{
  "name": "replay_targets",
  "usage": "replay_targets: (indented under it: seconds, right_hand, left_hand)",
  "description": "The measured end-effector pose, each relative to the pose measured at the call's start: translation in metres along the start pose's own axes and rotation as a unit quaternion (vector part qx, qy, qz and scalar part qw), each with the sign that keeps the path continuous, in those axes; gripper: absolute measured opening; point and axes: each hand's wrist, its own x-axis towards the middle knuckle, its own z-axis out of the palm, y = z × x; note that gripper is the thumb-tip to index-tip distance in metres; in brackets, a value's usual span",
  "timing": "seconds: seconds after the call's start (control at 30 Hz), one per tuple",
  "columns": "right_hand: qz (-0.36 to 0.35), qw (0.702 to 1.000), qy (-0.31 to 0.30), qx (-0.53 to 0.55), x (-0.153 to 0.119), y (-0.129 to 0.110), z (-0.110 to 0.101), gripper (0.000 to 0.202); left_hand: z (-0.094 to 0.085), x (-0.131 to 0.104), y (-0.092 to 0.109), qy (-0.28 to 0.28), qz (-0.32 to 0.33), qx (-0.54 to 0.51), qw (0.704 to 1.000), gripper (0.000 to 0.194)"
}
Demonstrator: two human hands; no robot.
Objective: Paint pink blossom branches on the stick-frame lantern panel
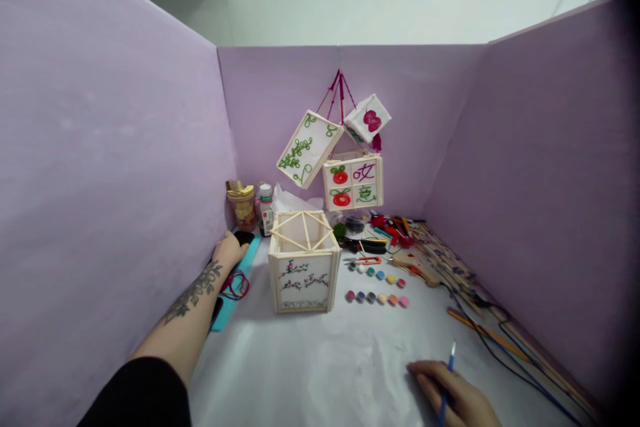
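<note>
Down at the lower right, the right hand [457, 395] pinched a blue brush [451, 363], wrist cut off; beside a black object [245, 237], the left hand's [230, 251] finger spread was unclear.

One upright box lantern [304, 283] of white panels and pale wooden sticks. Above and behind it, three hanging white-panelled lanterns [310, 149] with pale frames. To its right, twelve small round coloured paint pots [381, 275], in two rows of six; nearer the viewer, one slim blue paintbrush [451, 361].
</note>
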Motion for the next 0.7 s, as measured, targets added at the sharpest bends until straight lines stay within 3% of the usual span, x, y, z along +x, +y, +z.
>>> replay_targets:
  seconds: [0.17, 0.33, 0.57, 0.7]
  right_hand:
    - [0.014, 1.000, -0.007, -0.001, -0.002, 0.000, 0.000, 0.031]
    - [0.029, 0.999, -0.016, -0.006, -0.004, 0.004, 0.001, 0.032]
    - [0.040, 0.999, -0.010, 0.003, -0.007, 0.006, 0.001, 0.035]
    - [0.034, 0.999, -0.014, 0.005, -0.007, 0.005, 0.001, 0.033]
  left_hand:
    - [-0.021, -0.011, -0.021, 0.021, -0.035, -0.006, 0.999, 0.040]
    - [-0.020, -0.030, -0.039, -0.003, -0.025, -0.007, 1.000, 0.030]
    - [-0.019, -0.042, -0.035, -0.018, 0.002, 0.033, 0.999, 0.027]
    - [-0.031, -0.053, -0.030, 0.018, 0.034, 0.063, 0.997, 0.024]
